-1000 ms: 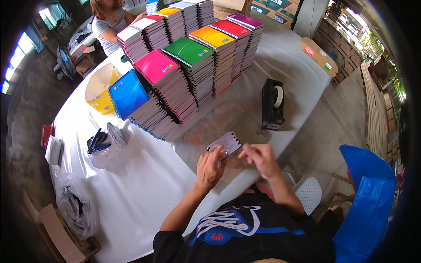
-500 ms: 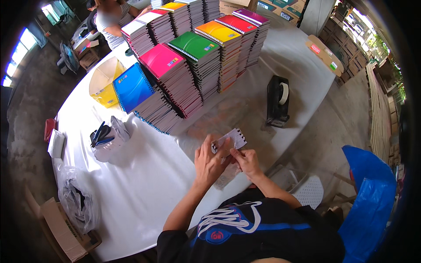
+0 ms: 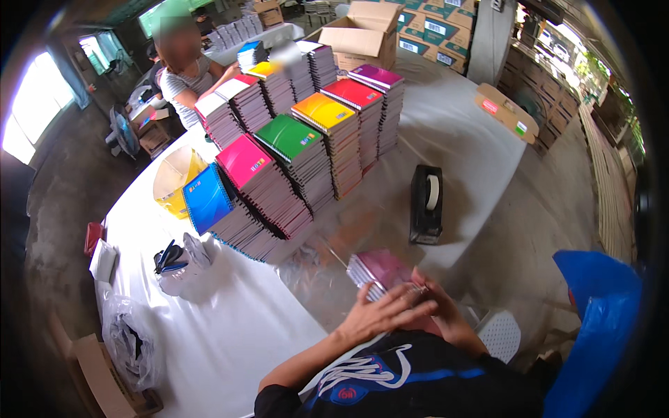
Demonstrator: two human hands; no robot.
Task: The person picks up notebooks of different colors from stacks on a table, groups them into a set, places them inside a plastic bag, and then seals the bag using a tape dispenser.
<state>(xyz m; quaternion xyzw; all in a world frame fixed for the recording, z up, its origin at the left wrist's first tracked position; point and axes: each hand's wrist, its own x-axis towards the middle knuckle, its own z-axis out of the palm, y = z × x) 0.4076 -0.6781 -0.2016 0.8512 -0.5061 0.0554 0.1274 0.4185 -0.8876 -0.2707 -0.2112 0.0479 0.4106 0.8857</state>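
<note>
Right of centre in the lower half of the frame, a small pink-topped notebook bundle (image 3: pixel 387 265) sits at the 2 hands, its pale, ridged edge facing left. The left hand (image 3: pixel 382 311) lies across the bundle's near edge with its fingers stretched toward the right, so the bundle shows just beyond and above those fingers. The right hand (image 3: pixel 447 311) is at the bundle's right end, its fingers pointing up and partly covered by the left hand. The hands are together, overlapping; whether either is clamped on the bundle, I cannot tell.

Beyond the bundle, a clear plastic sheet (image 3: pixel 306 268) lies on the white bench (image 3: pixel 230 348). A black tape dispenser (image 3: pixel 419 221) stands above and right of the hands. Across the centre, 6 notebook stacks (image 3: pixel 288 143) form the front row, topped blue, pink, green, yellow, red and purple. Left of centre is a holder (image 3: pixel 180 282) with dark-handled tools (image 3: pixel 168 259). At upper left, a person (image 3: pixel 182 87) in a striped top stands behind the stacks.
</note>
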